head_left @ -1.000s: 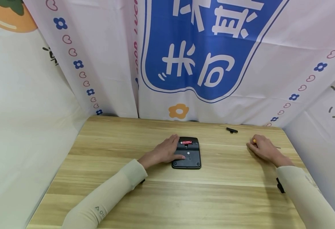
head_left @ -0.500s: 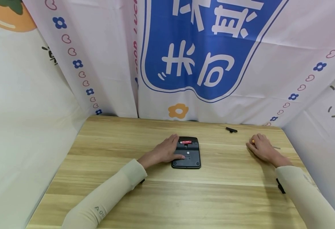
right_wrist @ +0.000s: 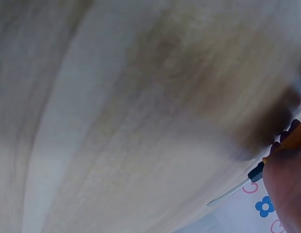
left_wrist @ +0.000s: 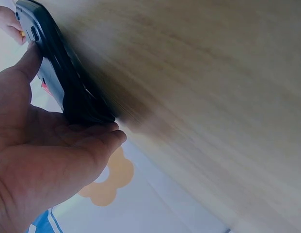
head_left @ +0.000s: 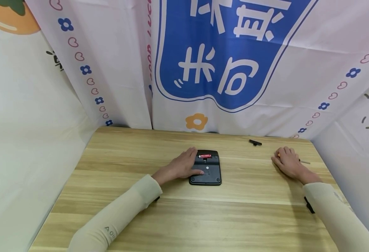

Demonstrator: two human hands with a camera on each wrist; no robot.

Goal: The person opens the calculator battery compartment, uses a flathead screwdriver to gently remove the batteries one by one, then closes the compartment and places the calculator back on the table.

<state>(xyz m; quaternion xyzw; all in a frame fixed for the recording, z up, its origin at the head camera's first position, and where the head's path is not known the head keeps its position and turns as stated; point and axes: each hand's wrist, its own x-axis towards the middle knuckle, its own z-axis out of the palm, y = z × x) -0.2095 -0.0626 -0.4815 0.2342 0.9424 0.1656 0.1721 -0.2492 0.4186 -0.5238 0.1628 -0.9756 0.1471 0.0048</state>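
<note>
A black calculator lies face down on the wooden table, its battery slot uncovered with a red battery in it. My left hand holds it from the left side, thumb across the back and fingers at the far edge. In the left wrist view the calculator stands between the thumb and the other fingers. Over to the right, my right hand rests low on the table and grips a screwdriver. Its orange handle is partly hidden in the palm, and the thin metal shaft points away to the right.
A small black battery cover lies near the back edge of the table, between the two hands. Printed cloth hangs behind the table and along both sides.
My right hand has shifted slightly on the screwdriver, and more of the shaft now shows at its right. The left hand and the calculator stay put.
</note>
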